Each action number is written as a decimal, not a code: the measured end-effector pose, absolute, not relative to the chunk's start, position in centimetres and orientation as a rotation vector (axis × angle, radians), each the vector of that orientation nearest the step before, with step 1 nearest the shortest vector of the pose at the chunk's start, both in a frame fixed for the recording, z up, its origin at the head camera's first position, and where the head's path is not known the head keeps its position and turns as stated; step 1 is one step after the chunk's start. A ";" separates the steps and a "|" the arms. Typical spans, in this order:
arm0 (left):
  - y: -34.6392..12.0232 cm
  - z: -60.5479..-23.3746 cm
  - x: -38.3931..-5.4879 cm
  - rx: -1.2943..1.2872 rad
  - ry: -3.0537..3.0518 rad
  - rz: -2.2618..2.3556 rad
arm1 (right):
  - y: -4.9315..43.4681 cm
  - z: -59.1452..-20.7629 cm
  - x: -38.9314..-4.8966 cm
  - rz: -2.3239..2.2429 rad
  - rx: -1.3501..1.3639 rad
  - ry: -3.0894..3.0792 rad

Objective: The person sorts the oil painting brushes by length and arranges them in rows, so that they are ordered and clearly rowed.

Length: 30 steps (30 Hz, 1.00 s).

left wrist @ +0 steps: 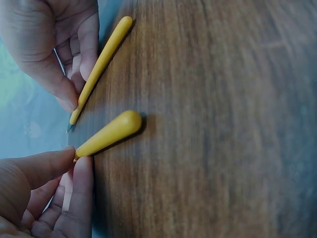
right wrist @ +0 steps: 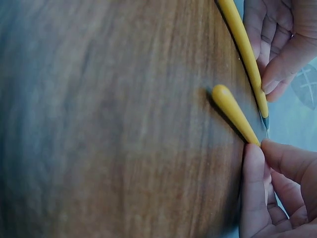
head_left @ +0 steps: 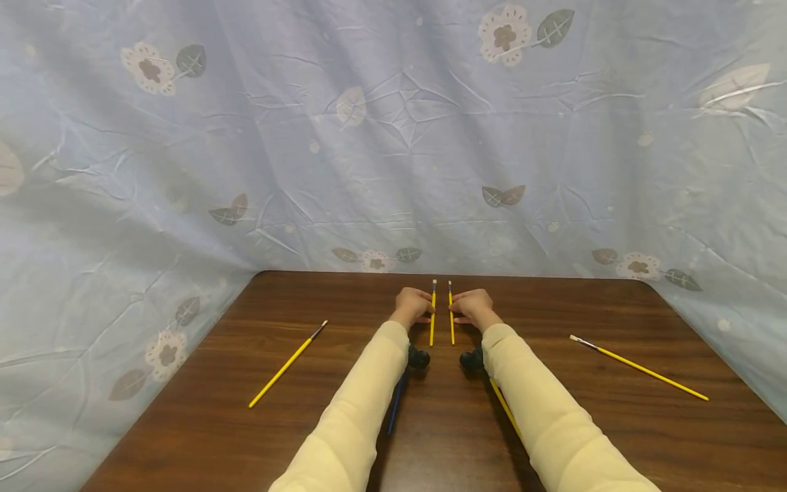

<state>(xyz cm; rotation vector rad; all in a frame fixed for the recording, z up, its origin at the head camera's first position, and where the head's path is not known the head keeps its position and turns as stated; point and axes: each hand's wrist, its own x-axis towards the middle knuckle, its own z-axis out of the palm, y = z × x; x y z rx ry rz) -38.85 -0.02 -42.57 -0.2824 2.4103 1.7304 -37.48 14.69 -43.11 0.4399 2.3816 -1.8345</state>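
Near the far edge of the table, my left hand (head_left: 415, 305) pinches a yellow-handled paintbrush (head_left: 432, 321) between thumb and fingers. Just to its right, my right hand (head_left: 473, 305) pinches another yellow paintbrush (head_left: 451, 322). Both brushes lie nearly parallel, bristles toward the curtain, with a narrow gap between them. In the left wrist view, the handle of the left brush (left wrist: 111, 134) points out from my thumb and finger over the wood. The right wrist view shows the rounded end of the right brush (right wrist: 233, 110) close to the tabletop.
One yellow paintbrush (head_left: 287, 365) lies slanted on the table's left side, another (head_left: 642, 369) on the right. Partly hidden by my forearms are a blue stick (head_left: 395, 406) and a yellow one (head_left: 505, 408). A floral curtain (head_left: 393, 171) hangs behind the brown wooden table (head_left: 443, 437).
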 end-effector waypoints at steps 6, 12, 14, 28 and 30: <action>0.0 -42.3 -38.4 -0.287 2.402 1.741 | 14.6 -42.9 -37.2 -1.836 0.430 2.394; 0.0 -41.9 -37.6 -0.235 2.426 1.752 | 14.6 -42.5 -37.0 -1.821 0.408 2.400; 0.0 -42.0 -37.6 -0.227 2.427 1.753 | 14.6 -42.4 -36.9 -1.819 0.419 2.397; -0.1 -42.2 -37.8 -0.214 2.394 1.776 | 14.6 -42.6 -37.2 -1.808 0.439 2.401; -0.2 -42.3 -37.8 -0.204 2.394 1.770 | 14.5 -42.7 -37.2 -1.822 0.422 2.386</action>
